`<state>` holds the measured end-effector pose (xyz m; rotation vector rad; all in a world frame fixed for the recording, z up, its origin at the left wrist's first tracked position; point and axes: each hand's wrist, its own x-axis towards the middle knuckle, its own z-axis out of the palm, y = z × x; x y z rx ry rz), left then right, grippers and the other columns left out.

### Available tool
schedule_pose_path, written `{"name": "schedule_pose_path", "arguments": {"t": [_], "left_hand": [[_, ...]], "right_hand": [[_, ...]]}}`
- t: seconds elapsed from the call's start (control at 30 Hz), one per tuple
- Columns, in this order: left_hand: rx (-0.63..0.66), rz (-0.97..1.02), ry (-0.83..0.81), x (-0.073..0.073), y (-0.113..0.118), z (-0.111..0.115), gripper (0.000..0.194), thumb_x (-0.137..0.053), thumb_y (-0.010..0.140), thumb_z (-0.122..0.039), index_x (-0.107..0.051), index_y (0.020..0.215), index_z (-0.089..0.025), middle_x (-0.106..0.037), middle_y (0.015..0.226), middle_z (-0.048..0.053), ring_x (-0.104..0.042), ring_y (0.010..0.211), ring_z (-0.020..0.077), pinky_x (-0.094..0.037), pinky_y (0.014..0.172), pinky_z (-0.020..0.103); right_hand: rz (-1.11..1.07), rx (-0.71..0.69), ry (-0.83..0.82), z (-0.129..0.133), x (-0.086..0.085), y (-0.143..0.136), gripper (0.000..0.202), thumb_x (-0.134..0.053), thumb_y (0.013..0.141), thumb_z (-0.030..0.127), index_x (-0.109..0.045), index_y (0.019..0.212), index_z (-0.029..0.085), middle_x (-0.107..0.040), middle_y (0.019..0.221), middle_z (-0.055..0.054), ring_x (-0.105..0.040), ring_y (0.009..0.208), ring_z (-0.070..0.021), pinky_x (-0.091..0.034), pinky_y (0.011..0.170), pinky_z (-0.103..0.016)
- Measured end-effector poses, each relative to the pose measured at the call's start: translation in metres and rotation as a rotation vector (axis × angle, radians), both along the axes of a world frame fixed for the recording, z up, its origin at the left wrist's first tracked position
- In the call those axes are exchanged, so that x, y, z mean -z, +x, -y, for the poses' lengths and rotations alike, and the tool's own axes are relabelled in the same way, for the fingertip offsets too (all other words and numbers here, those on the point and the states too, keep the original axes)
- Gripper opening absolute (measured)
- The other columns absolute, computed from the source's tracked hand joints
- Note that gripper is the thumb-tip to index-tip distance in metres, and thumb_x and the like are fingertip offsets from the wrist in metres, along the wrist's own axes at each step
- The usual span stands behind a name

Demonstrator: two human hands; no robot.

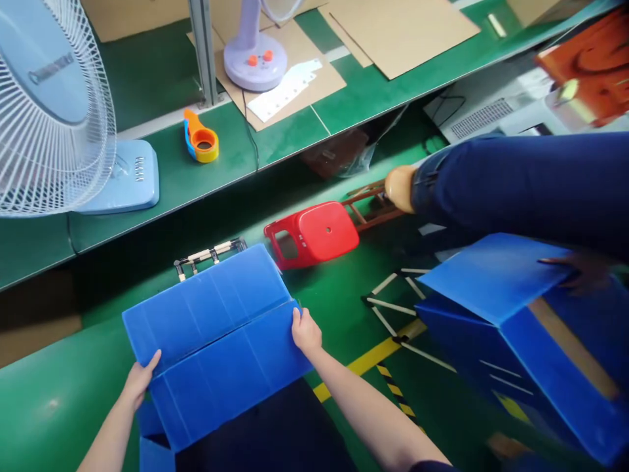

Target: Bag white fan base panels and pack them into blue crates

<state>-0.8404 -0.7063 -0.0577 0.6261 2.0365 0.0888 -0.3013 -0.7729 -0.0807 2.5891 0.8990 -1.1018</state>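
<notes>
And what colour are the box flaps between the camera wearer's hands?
The box flaps are blue, clearest in the head view.

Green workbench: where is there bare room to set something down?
Bare green lies between the blue fan and metal post; a smaller patch lies between the tape dispenser and black cord. Crowded around the purple fan: cardboard, white sheet.

I'm counting two fans and one tape dispenser at upper left, one red stool mid-frame, and two blue boxes, one lower left, one lower right.
</notes>
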Motion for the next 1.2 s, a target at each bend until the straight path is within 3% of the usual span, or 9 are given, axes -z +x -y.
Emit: {"name": "schedule_pose_path", "arguments": {"t": [0.1, 0.27, 0.4, 0.5, 0.6, 0.8, 0.9, 1.03, 1.2], "left_hand": [[-0.32, 0.16, -0.099, 0.003, 0.017, 0.013, 0.066, -0.064, 0.103, -0.051, -0.051, 0.16, -0.019, -0.073, 0.141, 0.016, -0.077, 0.122, 0.0314, -0.068, 0.097, 0.04], [-0.415, 0.108, 0.048, -0.023, 0.041, 0.003, 0.061, -0.075, 0.099, -0.046, -0.06, 0.152, -0.019, -0.072, 0.144, 0.014, -0.075, 0.125, 0.0309, -0.066, 0.105, 0.041], [-0.206, 0.033, 0.168, -0.035, 0.062, -0.046, 0.054, -0.077, 0.097, -0.047, -0.067, 0.142, -0.017, -0.075, 0.138, 0.013, -0.074, 0.127, 0.0295, -0.061, 0.112, 0.041], [0.044, -0.117, 0.232, -0.029, 0.074, -0.088, 0.059, -0.068, 0.101, -0.059, -0.065, 0.143, -0.018, -0.075, 0.139, 0.013, -0.074, 0.127, 0.0289, -0.061, 0.111, 0.04], [0.142, -0.249, 0.221, -0.019, 0.077, -0.107, 0.069, -0.063, 0.098, -0.072, -0.062, 0.144, -0.021, -0.073, 0.141, 0.014, -0.07, 0.132, 0.0346, -0.056, 0.116, 0.049], [0.207, -0.355, 0.084, -0.008, 0.055, -0.081, 0.08, -0.049, 0.094, -0.088, -0.063, 0.138, -0.023, -0.072, 0.139, 0.018, -0.065, 0.134, 0.0464, -0.05, 0.117, 0.061], [0.199, -0.386, 0.078, -0.005, 0.05, -0.071, 0.079, -0.04, 0.097, -0.088, -0.061, 0.14, -0.024, -0.07, 0.144, 0.016, -0.065, 0.136, 0.0431, -0.052, 0.116, 0.057], [0.163, -0.434, 0.079, -0.006, 0.056, -0.066, 0.086, -0.036, 0.098, -0.087, -0.054, 0.151, -0.021, -0.068, 0.147, 0.018, -0.065, 0.136, 0.0438, -0.053, 0.114, 0.057], [0.11, -0.49, 0.088, -0.01, 0.072, -0.059, 0.091, -0.039, 0.101, -0.083, -0.04, 0.165, -0.019, -0.069, 0.143, 0.022, -0.069, 0.129, 0.0456, -0.055, 0.109, 0.058]], "right_hand": [[-0.025, 0.013, 0.0, 0.002, 0.002, 0.003, 0.045, -0.026, 0.121, 0.05, -0.058, 0.132, 0.02, -0.074, 0.122, -0.013, -0.073, 0.114, -0.03, -0.05, 0.096, -0.036], [-0.033, 0.098, -0.027, 0.012, 0.005, 0.012, 0.051, -0.021, 0.121, 0.046, -0.054, 0.147, 0.017, -0.074, 0.122, -0.018, -0.073, 0.114, -0.0324, -0.05, 0.1, -0.041], [-0.031, 0.162, -0.055, 0.012, 0.006, 0.021, 0.057, -0.012, 0.12, 0.042, -0.053, 0.147, 0.012, -0.073, 0.122, -0.021, -0.073, 0.115, -0.035, -0.052, 0.1, -0.044], [-0.024, 0.194, -0.054, 0.001, 0.004, 0.028, 0.063, -0.007, 0.119, 0.045, -0.055, 0.145, 0.013, -0.074, 0.123, -0.021, -0.073, 0.115, -0.0372, -0.054, 0.097, -0.046], [-0.024, 0.2, -0.039, -0.009, -0.005, 0.027, 0.063, -0.009, 0.119, 0.045, -0.057, 0.141, 0.011, -0.074, 0.121, -0.022, -0.074, 0.114, -0.0379, -0.054, 0.096, -0.046], [-0.038, 0.157, 0.022, -0.029, -0.026, 0.003, 0.055, -0.022, 0.12, 0.044, -0.063, 0.138, 0.012, -0.076, 0.118, -0.021, -0.074, 0.115, -0.0351, -0.053, 0.098, -0.041], [-0.038, 0.134, 0.066, -0.051, -0.023, 0.0, 0.053, -0.024, 0.121, 0.046, -0.063, 0.14, 0.015, -0.076, 0.118, -0.018, -0.074, 0.115, -0.0338, -0.053, 0.099, -0.04], [-0.04, 0.111, 0.111, -0.085, -0.012, 0.006, 0.047, -0.031, 0.12, 0.045, -0.064, 0.128, 0.013, -0.075, 0.113, -0.02, -0.074, 0.111, -0.0354, -0.052, 0.1, -0.042], [-0.06, 0.103, 0.233, -0.095, -0.01, 0.01, 0.047, -0.027, 0.117, 0.042, -0.062, 0.124, 0.012, -0.07, 0.125, -0.023, -0.071, 0.113, -0.0344, -0.053, 0.103, -0.042]]}}
